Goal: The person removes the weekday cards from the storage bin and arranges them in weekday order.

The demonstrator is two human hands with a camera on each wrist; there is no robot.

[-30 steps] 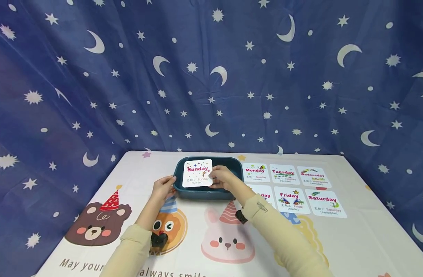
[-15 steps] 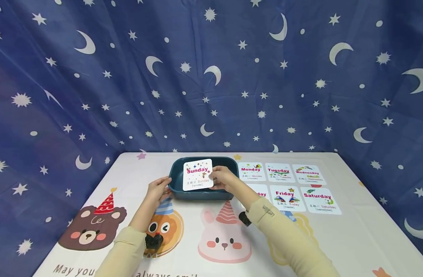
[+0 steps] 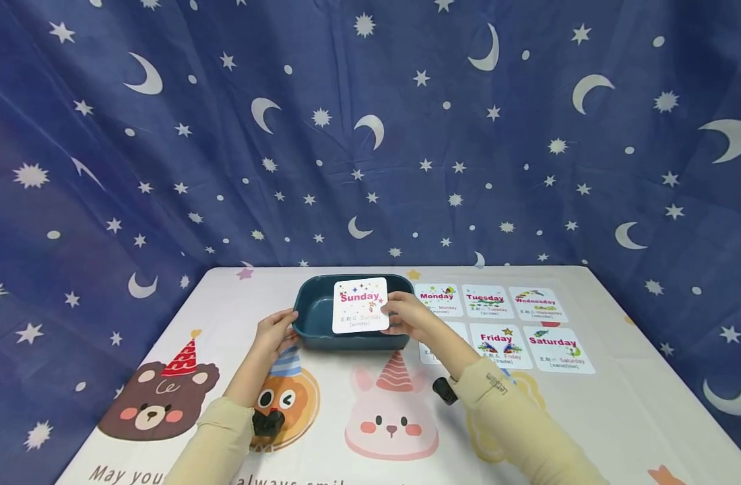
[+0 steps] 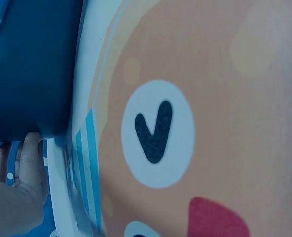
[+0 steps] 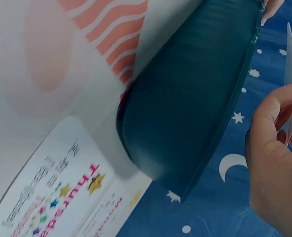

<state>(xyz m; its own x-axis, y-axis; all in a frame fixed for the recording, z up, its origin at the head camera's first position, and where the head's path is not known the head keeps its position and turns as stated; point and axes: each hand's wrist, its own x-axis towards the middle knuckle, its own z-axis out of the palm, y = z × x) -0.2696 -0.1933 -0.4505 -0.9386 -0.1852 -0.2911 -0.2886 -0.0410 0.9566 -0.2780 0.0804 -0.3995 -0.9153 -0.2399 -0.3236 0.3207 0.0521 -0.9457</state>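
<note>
My right hand (image 3: pixel 409 315) pinches a square white "Sunday" card (image 3: pixel 360 316) by its right edge, thumb in front. The card is tilted up over a dark teal plastic basin (image 3: pixel 355 343), clear of its rim in the right wrist view. At the basin's left end my left hand (image 3: pixel 275 333) holds the rim, and in the left wrist view its fingers (image 4: pixel 31 163) lie against the basin's end wall. The card hides part of the basin's inside.
Two rows of day cards lie right of the basin, among them Monday (image 3: pixel 439 300), Tuesday (image 3: pixel 488 302), Friday (image 3: pixel 500 347) and Saturday (image 3: pixel 558 350). My right forearm partly covers the Thursday card (image 5: pixel 62 182). A starry blue curtain (image 3: pixel 370 135) hangs behind the printed tablecloth (image 3: pixel 625 404).
My right hand has moved the Sunday card to the right over the basin, uncovering more of its left inside. The left hand keeps its hold on the rim. The head view has shifted slightly.
</note>
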